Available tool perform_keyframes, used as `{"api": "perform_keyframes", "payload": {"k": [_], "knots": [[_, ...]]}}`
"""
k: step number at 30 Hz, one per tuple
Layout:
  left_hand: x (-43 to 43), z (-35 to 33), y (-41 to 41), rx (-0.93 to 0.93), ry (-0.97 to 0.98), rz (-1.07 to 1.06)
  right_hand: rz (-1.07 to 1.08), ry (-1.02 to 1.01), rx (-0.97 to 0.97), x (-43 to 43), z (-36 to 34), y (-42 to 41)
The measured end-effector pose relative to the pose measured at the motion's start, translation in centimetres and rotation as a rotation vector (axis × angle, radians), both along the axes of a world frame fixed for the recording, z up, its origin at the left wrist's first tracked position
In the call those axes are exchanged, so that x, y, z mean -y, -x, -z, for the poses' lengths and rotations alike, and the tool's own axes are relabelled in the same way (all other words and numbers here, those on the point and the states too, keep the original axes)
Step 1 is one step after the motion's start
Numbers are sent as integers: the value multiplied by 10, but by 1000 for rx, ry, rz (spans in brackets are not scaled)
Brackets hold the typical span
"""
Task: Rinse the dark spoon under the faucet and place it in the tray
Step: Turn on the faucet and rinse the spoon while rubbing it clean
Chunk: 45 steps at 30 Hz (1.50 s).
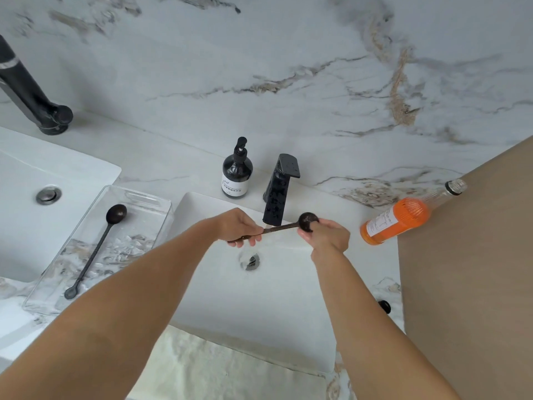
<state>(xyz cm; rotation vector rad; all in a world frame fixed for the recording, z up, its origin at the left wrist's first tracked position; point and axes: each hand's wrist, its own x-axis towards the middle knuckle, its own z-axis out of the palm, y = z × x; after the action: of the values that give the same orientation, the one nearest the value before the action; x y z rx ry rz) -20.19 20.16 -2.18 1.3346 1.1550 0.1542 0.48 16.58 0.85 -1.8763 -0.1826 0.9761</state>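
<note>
**Item: dark spoon, held at rinse over basin**

We hold the dark spoon point(277, 228) level over the white sink point(288, 298), just under the spout of the black faucet point(279, 192). Our left hand point(240, 226) is closed round the handle end; our right hand point(324, 235) pinches the round bowl between the fingertips.

Handling, as we judge it: light, rigid, long and slender, with a small deep bowl. Wet, it is likely slippery, so we would grip at mid-handle for the carry.

Finish: matte, dark brown to black, the stem faintly textured.

Destination: clear plastic tray point(150, 197), rectangular with glossy walls, to the left of the sink. It already holds a second dark spoon point(98, 246), lying diagonally.

Nearby: a dark pump bottle point(237, 174) and an orange bottle point(398, 220) lying on marble-patterned counter.
</note>
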Motion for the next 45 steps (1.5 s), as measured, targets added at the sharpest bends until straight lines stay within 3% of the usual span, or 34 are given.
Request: {"api": "perform_keyframes", "payload": {"k": [7, 12, 20, 25, 31, 33, 36, 38, 40, 42, 45], "knots": [[8, 7, -13, -144, -40, 77, 17, 7, 8, 15, 3, 10], [13, 4, -36, 143, 53, -45, -49, 10, -28, 15, 1, 25], [28, 8, 5, 150, 179, -20, -198, -12, -214, 12, 4, 40], [60, 16, 12, 384, 402, -222, -318, -34, -377, 26, 15, 45], [75, 16, 2, 485, 405, -342, -357, -32, -389, 28, 11, 39], [80, 15, -3, 479, 395, -424, -341, -30, -213, 22, 1, 36], [88, 15, -11, 490, 401, -504, -550, -164, 599, 4, -30, 27], [95, 15, -15, 493, 415, -523, -881, -345, 923, -7, -57, 28], [100, 14, -19, 489, 427, -551, -1153, -342, 1061, -11, -73, 33], [104, 13, -22, 474, 429, -588, -1244, -252, 1158, -10, -74, 34], [112, 9, -25, 471, 423, -665, -1367, -114, 1153, 4, -54, 29]]}}
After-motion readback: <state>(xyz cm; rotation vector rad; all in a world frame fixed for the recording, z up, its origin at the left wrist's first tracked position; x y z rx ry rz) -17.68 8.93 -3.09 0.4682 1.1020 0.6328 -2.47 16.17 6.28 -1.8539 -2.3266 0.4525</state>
